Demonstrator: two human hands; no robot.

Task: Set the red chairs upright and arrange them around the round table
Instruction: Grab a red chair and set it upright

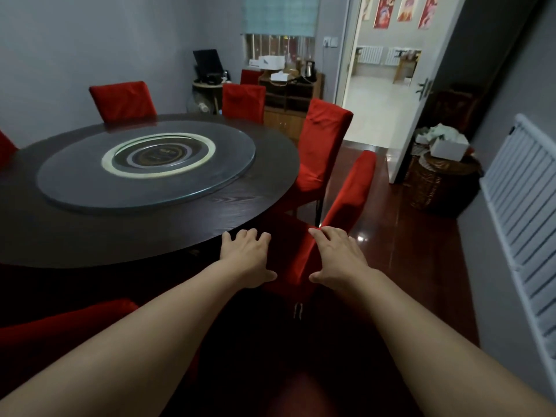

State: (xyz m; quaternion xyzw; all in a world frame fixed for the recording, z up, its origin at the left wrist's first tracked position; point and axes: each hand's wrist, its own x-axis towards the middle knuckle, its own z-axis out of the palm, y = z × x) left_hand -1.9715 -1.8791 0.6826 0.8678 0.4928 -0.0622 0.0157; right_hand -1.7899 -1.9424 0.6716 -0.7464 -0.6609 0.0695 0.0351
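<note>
mid-step: righting one red fabric-covered chair at the near right edge of the round dark wooden table with its grey glass turntable. chair lies tipped beside the table rim, covered back slanting up and away toward the dark red glossy floor. left hand flat on the seat cover, fingers spread and fairly straight, thumb out to the side; no clamp. right hand the same on the cover's right edge, fingers apart, resting not gripping. exact lean and leg contact hard to read in the shadow, probably tilted rather than fully down. other red covered chairs already upright round the far side. another red chair low at near left, pose unclear. next: close fingers on the seat or back frame, rotate upright, then slide it in to face the table between the neighbours. risk: loose cover slipping under flat palms.
</note>
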